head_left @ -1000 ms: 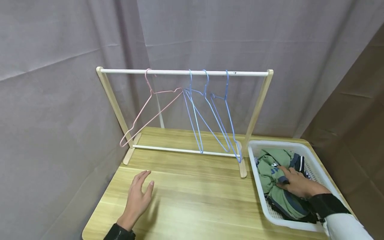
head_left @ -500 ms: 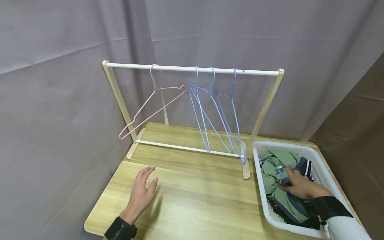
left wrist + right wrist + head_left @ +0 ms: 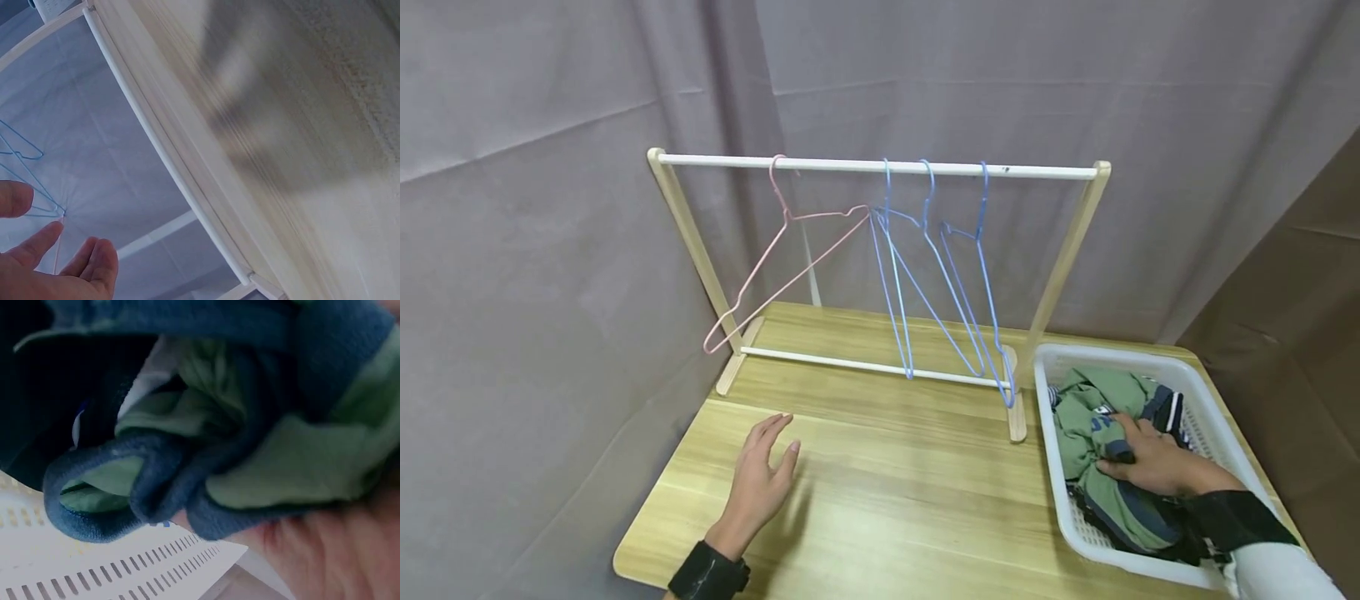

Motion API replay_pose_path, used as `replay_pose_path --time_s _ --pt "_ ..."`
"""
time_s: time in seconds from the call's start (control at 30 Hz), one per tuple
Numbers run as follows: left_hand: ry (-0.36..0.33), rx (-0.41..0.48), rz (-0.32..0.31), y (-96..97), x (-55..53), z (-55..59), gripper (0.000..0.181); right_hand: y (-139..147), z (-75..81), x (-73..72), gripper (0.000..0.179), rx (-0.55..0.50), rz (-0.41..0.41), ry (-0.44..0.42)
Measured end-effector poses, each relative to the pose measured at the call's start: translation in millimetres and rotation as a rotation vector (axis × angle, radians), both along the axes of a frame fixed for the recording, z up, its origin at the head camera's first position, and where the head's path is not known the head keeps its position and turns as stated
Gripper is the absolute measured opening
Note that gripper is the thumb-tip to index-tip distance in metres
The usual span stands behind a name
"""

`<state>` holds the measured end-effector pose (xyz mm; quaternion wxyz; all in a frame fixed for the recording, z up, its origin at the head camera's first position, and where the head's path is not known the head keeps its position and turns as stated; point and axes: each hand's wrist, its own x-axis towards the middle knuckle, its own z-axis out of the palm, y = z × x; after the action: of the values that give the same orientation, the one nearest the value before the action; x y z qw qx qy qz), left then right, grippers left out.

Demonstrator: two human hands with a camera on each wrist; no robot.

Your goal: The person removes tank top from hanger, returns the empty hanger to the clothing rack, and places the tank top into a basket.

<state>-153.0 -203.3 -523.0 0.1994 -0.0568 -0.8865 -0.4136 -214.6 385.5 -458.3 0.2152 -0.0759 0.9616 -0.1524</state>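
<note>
My right hand (image 3: 1165, 462) is in the white basket, gripping a green garment (image 3: 1086, 400) with navy trim; its fingertips are partly buried in the cloth. Close up in the right wrist view, folds of the green garment (image 3: 300, 462) and its navy bands fill the picture, with part of the hand (image 3: 331, 550) at the lower right. My left hand (image 3: 758, 483) hovers over the table's left part, fingers spread and gently bent, holding nothing. In the left wrist view that hand's fingers (image 3: 100, 262) show at the lower left.
A rack with a white rail (image 3: 842, 165) and wooden legs stands at the table's back. From it hang a pink hanger (image 3: 760, 258) and three blue hangers (image 3: 940, 250). The white basket (image 3: 1060, 517) holds dark clothes (image 3: 1172, 408) too. Grey curtains (image 3: 1000, 92) surround the table (image 3: 887, 500).
The head view has shifted a little, moving the whole scene slightly. The right hand stays on the green garment in the basket, and the left hand keeps its pose over the table.
</note>
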Motion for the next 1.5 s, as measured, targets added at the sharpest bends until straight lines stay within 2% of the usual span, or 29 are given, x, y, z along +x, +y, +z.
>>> replay_pose_path --time_s 0.1,0.23,0.5,0.63,0.73,0.87,1.0,1.23,1.37,1.5 --pt "-0.007 0.003 0.02 -2.3 3.1 -0.7 0.045 -5 6.0 0.9 0.108 -0.013 0.011 -0.031" --pt "-0.004 0.005 0.023 -3.0 5.5 -0.8 0.044 -11 15.7 3.2 0.106 -0.011 0.03 -0.002" --pt "0.027 -0.022 -0.003 3.6 4.9 2.3 0.044 -24 33.2 8.8 0.099 0.049 0.031 0.123" --pt "0.026 -0.022 0.002 5.9 5.1 1.8 0.044 -32 34.1 14.2 0.098 0.115 0.006 0.194" --pt "0.005 0.008 -0.004 8.9 4.2 1.4 0.044 -35 33.7 19.4 0.098 0.142 -0.014 0.253" --pt "-0.036 0.093 -0.017 14.2 2.2 2.5 0.043 -38 34.6 25.7 0.095 0.153 -0.046 0.318" --pt "-0.056 0.128 -0.026 18.8 0.9 5.2 0.041 -48 35.5 32.5 0.088 0.107 -0.081 0.371" --pt "-0.027 0.117 -0.046 29.3 1.1 13.7 0.039 -89 37.4 43.4 0.077 0.022 -0.077 0.506" --pt "-0.016 0.091 -0.089 39.9 0.8 21.5 0.041 -118 39.1 49.3 0.072 -0.019 -0.045 0.592" --pt "-0.033 0.043 -0.13 52.7 1.2 32.7 0.047 -151 40.9 55.7 0.076 -0.012 -0.032 0.658"
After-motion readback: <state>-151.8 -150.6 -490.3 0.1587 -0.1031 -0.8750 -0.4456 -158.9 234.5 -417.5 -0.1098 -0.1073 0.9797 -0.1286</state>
